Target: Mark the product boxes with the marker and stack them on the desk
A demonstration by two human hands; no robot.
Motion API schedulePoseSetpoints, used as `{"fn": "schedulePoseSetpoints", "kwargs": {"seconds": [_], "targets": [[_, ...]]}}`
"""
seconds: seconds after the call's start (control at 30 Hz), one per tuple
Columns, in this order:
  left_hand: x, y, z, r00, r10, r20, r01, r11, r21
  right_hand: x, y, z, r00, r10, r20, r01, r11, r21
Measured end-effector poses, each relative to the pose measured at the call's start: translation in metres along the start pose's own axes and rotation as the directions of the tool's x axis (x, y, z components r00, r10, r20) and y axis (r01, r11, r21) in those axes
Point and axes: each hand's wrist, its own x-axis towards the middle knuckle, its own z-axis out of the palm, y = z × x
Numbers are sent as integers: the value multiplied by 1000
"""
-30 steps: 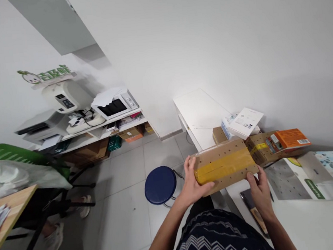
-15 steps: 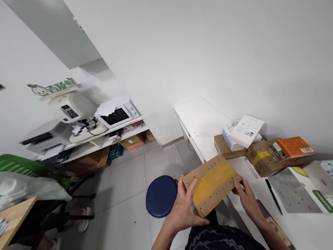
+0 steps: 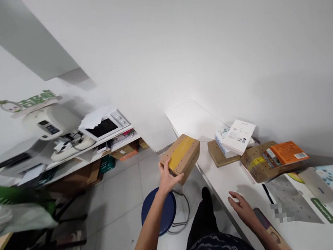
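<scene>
My left hand point(image 3: 167, 178) has the taped box point(image 3: 182, 157) gripped by its near end, fingers wrapped round it, held out in the air over the stool point(image 3: 159, 210) and just off the table point(image 3: 195, 117) edge. My right hand point(image 3: 242, 209) is empty, fingers spread loose above the table near me. I judge the box lifted clear but not set down anywhere; the other boxes point(image 3: 267, 161) sit untouched by the wall.

A closed brown cardboard box point(image 3: 182, 157), punched with small holes and sealed by a yellow tape band, is held tilted in the air. It is gripped at its near end, just beside the white desk point(image 3: 196, 121) edge.
</scene>
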Motion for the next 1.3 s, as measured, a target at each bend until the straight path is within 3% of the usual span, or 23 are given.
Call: {"fn": "schedulePoseSetpoints", "kwargs": {"seconds": [0.17,0.33,0.5,0.67,0.73,0.8,0.9,1.03,1.13,1.2,1.3], "targets": [[101,15,55,997,28,67,-23,996,-81,-7,-5,-1,998,24,-56,-24,1000,1],[173,38,107,974,68,217,-34,987,-157,-7,-6,-7,990,88,-111,-87,996,13],[222,57,154,914,147,378,-67,974,-216,-1,-1,-9,981,160,-111,-160,987,15],[244,83,187,848,213,485,-103,964,-244,5,-1,-8,978,191,-86,-193,981,-14],[244,95,190,858,211,469,-111,966,-232,5,0,-7,977,200,-80,-202,979,-17],[235,108,187,894,190,407,-114,973,-202,4,1,-7,975,208,-77,-210,978,-15],[197,134,175,937,181,299,-135,976,-169,2,2,-6,972,224,-65,-225,974,-8],[114,179,173,900,281,333,-239,957,-162,1,-6,-6,978,206,-35,-206,978,-9],[67,208,187,820,260,510,-289,957,-24,-1,-15,-6,984,179,-11,-179,984,-20],[53,220,197,810,198,552,-260,965,36,-5,-18,-7,986,166,20,-165,986,-28],[51,228,196,857,185,481,-220,975,19,-12,-17,-7,986,161,54,-159,987,-31]]}}
